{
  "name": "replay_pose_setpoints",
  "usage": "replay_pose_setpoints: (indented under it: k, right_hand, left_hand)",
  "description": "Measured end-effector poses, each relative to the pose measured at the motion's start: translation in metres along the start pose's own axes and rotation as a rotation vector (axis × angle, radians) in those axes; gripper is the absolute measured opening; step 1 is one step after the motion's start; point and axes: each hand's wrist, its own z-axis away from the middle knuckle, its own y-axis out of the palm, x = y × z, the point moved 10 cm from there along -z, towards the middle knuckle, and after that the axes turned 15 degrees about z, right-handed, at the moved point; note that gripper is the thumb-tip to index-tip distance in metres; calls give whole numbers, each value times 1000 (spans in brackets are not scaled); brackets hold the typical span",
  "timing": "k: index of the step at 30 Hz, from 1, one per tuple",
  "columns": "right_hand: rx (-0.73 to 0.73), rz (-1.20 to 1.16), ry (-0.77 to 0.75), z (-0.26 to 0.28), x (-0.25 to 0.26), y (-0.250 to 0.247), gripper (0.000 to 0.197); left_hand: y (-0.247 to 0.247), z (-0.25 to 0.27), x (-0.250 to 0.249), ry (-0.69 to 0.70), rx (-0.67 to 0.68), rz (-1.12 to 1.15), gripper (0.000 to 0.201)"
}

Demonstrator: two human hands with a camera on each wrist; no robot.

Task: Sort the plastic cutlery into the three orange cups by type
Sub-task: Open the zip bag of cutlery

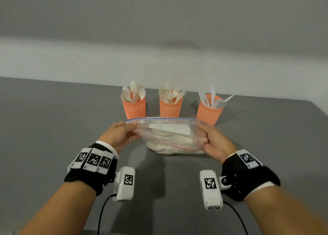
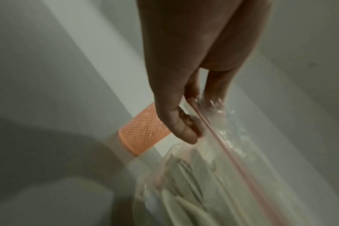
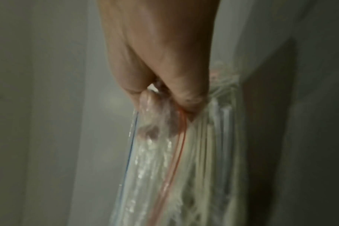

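Three orange mesh cups stand in a row at the back of the grey table: the left cup [image 1: 134, 107] holds spoons, the middle cup [image 1: 170, 107] holds forks, the right cup [image 1: 209, 110] holds knives. In front of them lies a clear zip bag [image 1: 168, 135] full of pale cutlery, its mouth spread apart. My left hand [image 1: 122, 133] pinches the bag's left end and my right hand [image 1: 211, 139] grips its right end. The left wrist view shows the fingers [image 2: 184, 130] pinching the bag [image 2: 213, 175] by its red zip strip, an orange cup [image 2: 143, 131] behind. In the right wrist view, fingers [image 3: 184, 97] clamp the bag [image 3: 164, 152].
The grey table [image 1: 53, 128] ends at a pale wall behind the cups, and its right edge [image 1: 319, 110] slants close to the knife cup. Cables run from the wrist cameras toward the near edge.
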Motion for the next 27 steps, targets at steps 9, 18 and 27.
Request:
replay_pose_setpoints:
  k: [9, 18, 27]
  right_hand:
    - [-409, 1026, -700, 48, 72, 16, 33]
    - [27, 1869, -323, 12, -3, 60, 75]
    - [-71, 2158, -515, 9, -13, 81, 66]
  left_hand:
    - [20, 22, -5, 452, -25, -556, 35]
    - [62, 8, 22, 307, 169, -1325, 89]
    - [53, 3, 34, 177, 204, -1111, 96]
